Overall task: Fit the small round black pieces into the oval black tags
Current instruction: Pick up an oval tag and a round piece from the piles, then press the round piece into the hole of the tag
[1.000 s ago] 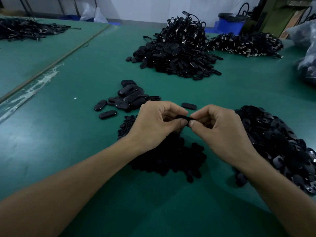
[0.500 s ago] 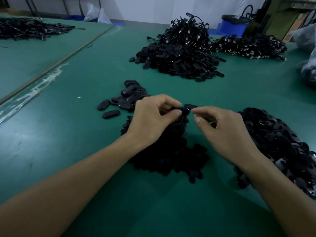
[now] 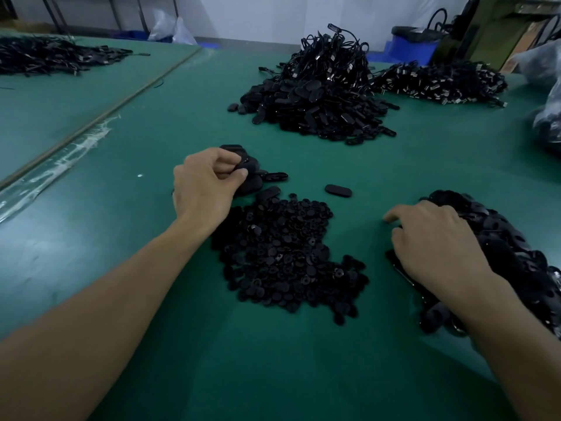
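A heap of small round black pieces (image 3: 285, 253) lies on the green table in front of me. My left hand (image 3: 206, 183) is over a small pile of oval black tags (image 3: 261, 177) beyond the heap, and pinches one oval tag (image 3: 243, 170) between thumb and fingers. My right hand (image 3: 431, 241) rests with loosely bent fingers on the near-left edge of a big pile of black tag shells (image 3: 498, 247) at the right. What its fingertips touch is hidden. A single oval tag (image 3: 338, 190) lies alone between the piles.
A tall heap of black tags with cords (image 3: 318, 98) stands at the back centre, with another pile (image 3: 440, 83) to its right. A further pile (image 3: 51, 56) lies on the far left table. A taped seam (image 3: 57, 159) runs across the left. Plastic bags (image 3: 549, 117) sit at the right edge.
My hands were together over the round pieces, both pinching one tag. They have parted: the left carried the tag forward-left to the small pile, and the right moved to the big right pile.
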Tool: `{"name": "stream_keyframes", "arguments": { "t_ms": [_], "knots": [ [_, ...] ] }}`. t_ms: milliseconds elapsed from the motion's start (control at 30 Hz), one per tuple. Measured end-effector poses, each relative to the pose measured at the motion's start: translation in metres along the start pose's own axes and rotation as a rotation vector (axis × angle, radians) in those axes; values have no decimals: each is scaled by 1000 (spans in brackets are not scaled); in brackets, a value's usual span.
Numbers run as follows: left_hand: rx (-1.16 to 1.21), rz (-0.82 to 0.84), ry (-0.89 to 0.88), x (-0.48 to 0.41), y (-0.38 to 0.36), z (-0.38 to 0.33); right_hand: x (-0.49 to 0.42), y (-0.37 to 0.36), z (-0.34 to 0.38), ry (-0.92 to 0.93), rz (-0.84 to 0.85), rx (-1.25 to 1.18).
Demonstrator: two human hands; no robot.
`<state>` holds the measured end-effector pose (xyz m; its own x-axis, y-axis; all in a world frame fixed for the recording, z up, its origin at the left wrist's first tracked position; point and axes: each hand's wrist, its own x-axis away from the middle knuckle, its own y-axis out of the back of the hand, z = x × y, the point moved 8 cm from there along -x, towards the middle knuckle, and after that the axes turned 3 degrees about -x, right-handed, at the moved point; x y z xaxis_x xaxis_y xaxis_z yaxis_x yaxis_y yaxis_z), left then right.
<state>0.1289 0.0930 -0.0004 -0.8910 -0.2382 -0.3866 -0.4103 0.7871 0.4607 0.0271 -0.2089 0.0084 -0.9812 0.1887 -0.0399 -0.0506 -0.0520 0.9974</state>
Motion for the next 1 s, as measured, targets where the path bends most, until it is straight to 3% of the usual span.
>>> {"name": "stream_keyframes", "arguments": {
  "t_ms": [233,400,533,767,1000],
  "knots": [
    [-123,8,39,0,1,4,-3,3,9,123,-102,-174],
    [-228,-8,20,0,2,4,0,21,9,171,-315,-236],
    [-188,-2,-119,6,0,-14,3,30,16,270,-435,-406],
    [26,218,-517,52,-30,-79,0,10,32,256,-184,-1183],
    [262,435,-415,65,-50,-80,-5,0,34,178,-50,-1589]
  ]
}}
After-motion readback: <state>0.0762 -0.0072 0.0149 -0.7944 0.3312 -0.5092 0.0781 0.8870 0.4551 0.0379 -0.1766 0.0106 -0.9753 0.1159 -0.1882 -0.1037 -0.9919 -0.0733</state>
